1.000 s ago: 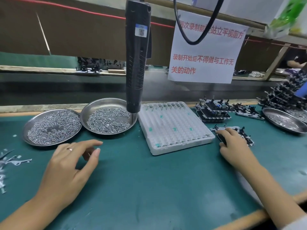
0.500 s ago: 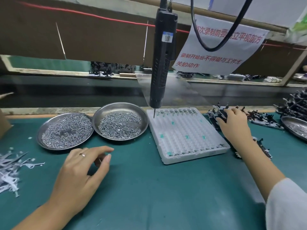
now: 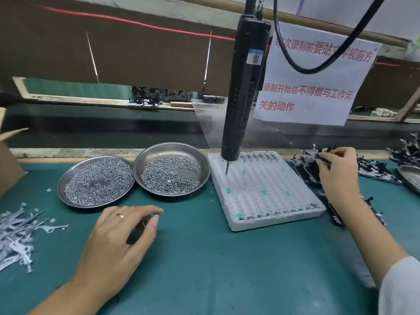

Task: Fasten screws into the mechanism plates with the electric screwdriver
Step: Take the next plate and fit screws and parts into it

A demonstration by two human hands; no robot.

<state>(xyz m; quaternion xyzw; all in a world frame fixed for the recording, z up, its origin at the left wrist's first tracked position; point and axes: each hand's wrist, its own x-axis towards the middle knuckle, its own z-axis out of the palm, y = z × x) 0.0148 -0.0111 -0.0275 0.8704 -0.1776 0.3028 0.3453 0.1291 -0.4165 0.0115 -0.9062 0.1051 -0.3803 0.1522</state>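
Head view: the right hand point(image 3: 336, 171) has left the near plate and now pinches a mechanism plate point(image 3: 317, 155) on the stack at two o'clock. The left hand point(image 3: 118, 237) stays loosely curled, empty, on the desk point(image 3: 204, 269). The screwdriver point(image 3: 244, 92) hangs untouched, so fastening likely awaits.

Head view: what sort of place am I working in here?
Most likely a factory assembly bench: a hanging electric screwdriver, two steel dishes of screws, and stacked black mechanism plates that the right hand is picking from.
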